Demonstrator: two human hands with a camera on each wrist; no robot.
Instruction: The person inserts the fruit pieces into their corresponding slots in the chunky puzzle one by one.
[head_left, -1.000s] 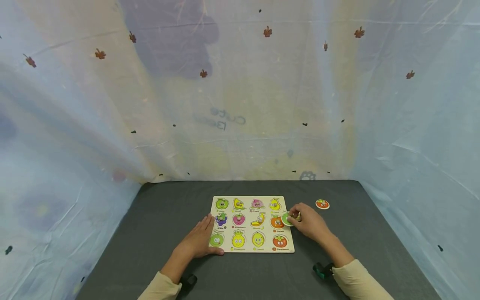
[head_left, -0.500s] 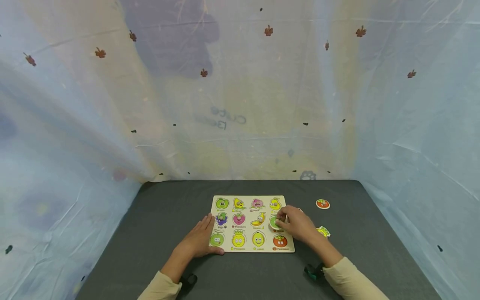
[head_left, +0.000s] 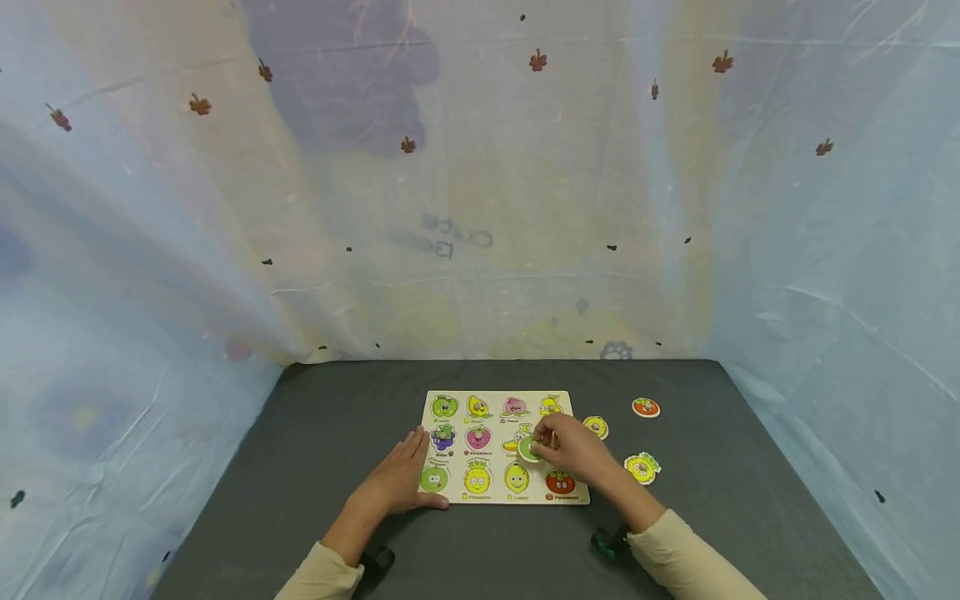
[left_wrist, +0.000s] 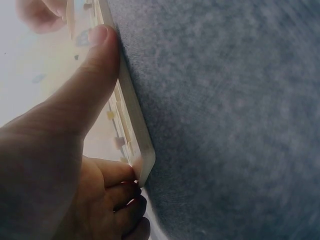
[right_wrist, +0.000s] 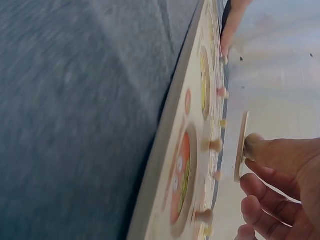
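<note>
A pale wooden fruit puzzle board (head_left: 497, 400) lies flat on the dark table. My left hand (head_left: 401, 475) rests on its left edge, fingers extended and thumb at the front left corner; the left wrist view shows that thumb (left_wrist: 102, 55) along the front edge. Over the board, my right hand (head_left: 572, 447) pinches a round green puzzle piece (head_left: 527, 450) by its knob. In the right wrist view the piece (right_wrist: 241, 150) is tilted on edge, raised off the board. Knobbed pieces sit in the upper two rows; the front row shows printed recesses, such as the persimmon recess (head_left: 560, 482).
Right of the board lie three loose pieces: a yellow lemon-like piece (head_left: 596, 427), a pineapple piece (head_left: 642, 468) and an orange-red piece (head_left: 646, 407). A printed curtain (head_left: 480, 317) hangs behind the dark tabletop (head_left: 360, 387) and along both sides.
My right hand has carried the green piece leftward from the board's right edge to over the banana area, uncovering the yellow pieces on the right. The left hand stays put.
</note>
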